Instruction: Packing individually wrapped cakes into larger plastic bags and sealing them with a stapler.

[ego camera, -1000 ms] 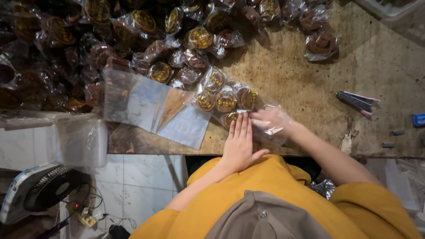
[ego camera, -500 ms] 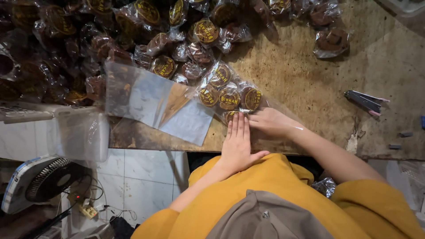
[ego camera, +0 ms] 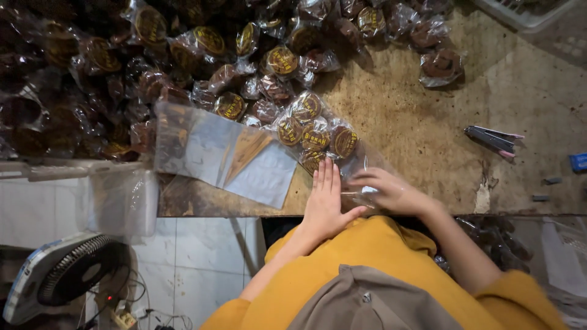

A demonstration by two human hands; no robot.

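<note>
A clear plastic bag [ego camera: 318, 137] holding several round brown cakes with gold labels lies on the worn wooden table [ego camera: 422, 128]. My left hand [ego camera: 326, 198] rests flat, fingers together, on the bag's near end at the table's front edge. My right hand [ego camera: 385, 190] pinches the open mouth of that bag just right of my left hand. A loose stack of flat empty clear bags [ego camera: 226, 156] lies to the left of my hands.
A big heap of wrapped brown cakes [ego camera: 153, 67] covers the table's back and left. A stapler [ego camera: 492, 139] lies at the right, with a small blue object [ego camera: 578, 161] near the edge. A fan [ego camera: 58, 278] stands on the tiled floor below left.
My right hand has drawn back toward me along the bag's open end and closed on the plastic. My left hand has stayed flat on the bag.
</note>
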